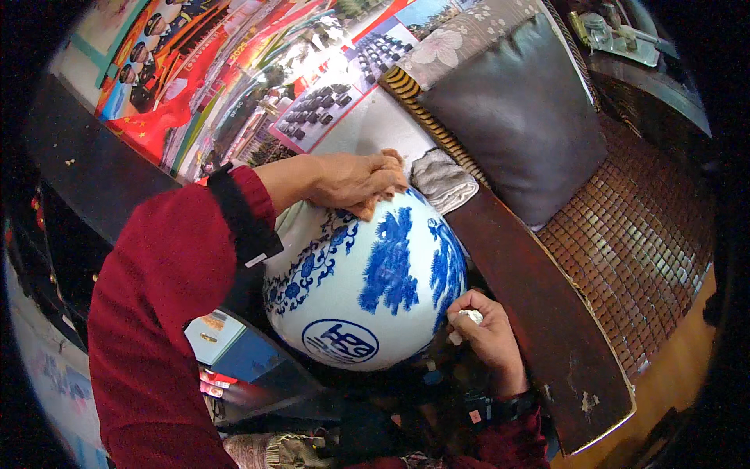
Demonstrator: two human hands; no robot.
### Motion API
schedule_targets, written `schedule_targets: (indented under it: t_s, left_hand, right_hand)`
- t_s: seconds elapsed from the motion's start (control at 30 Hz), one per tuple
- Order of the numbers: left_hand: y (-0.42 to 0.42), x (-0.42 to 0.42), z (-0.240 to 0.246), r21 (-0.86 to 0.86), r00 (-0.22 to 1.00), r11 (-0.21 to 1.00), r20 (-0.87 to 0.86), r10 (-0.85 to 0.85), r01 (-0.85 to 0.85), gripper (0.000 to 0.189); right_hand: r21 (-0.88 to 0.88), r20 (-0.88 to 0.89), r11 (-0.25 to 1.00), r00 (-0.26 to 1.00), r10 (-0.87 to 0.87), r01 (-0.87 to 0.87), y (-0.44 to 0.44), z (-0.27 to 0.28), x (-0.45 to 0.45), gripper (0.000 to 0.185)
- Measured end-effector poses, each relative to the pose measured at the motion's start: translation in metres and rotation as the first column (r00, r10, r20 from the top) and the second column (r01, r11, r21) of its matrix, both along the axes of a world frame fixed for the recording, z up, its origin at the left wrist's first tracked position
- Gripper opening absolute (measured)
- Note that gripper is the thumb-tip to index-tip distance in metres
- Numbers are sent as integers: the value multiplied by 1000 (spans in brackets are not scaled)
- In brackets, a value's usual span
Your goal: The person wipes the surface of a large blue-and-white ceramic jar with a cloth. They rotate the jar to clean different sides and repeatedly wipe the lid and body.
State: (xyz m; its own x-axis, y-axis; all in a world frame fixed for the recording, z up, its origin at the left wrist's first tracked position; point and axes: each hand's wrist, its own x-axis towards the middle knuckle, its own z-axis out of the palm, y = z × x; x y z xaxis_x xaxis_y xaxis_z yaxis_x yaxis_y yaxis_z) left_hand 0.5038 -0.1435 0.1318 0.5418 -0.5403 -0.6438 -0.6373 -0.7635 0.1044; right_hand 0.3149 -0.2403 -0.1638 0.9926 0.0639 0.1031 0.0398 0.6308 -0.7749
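A large round white porcelain vase (351,275) with blue painted trees, a flower scroll and a round emblem stands before me. My left hand (369,182) presses on its upper side, fingers curled over what looks like a tan cloth (366,210), mostly hidden under them. Low at the vase's right side, my right hand (483,328) pinches a small white wad (470,318), its fingertips at or close to the surface. My left forearm hides part of the vase's upper left. A folded grey cloth (445,180) lies just beyond the vase, to the right.
Behind the vase is a table surface (375,123) with a printed poster (234,76). A dark wooden armrest (527,305) runs along the right, beside a dark leather cushion (515,117) and a beaded seat mat (627,252). Glassware on a tray (638,50) stands at the upper right.
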Motion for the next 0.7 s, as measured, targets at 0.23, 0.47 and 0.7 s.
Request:
schedule_targets:
  t_s: [0.23, 0.47, 0.7]
  left_hand:
    - [21, -79, -28, -172, 669, 852, 701, -247, 494, 44]
    - [77, -152, -57, -89, 473, 874, 864, -171, 478, 69]
    - [117, -192, -75, -205, 486, 874, 873, -40, 441, 63]
  right_hand:
    - [-19, -30, 1000, 999, -23, 23, 1, 4, -1, 4]
    - [-66, -83, 995, 993, -82, 77, 4, 11, -7, 5]
    - [-156, -66, 984, 993, -98, 86, 5, 13, -16, 4]
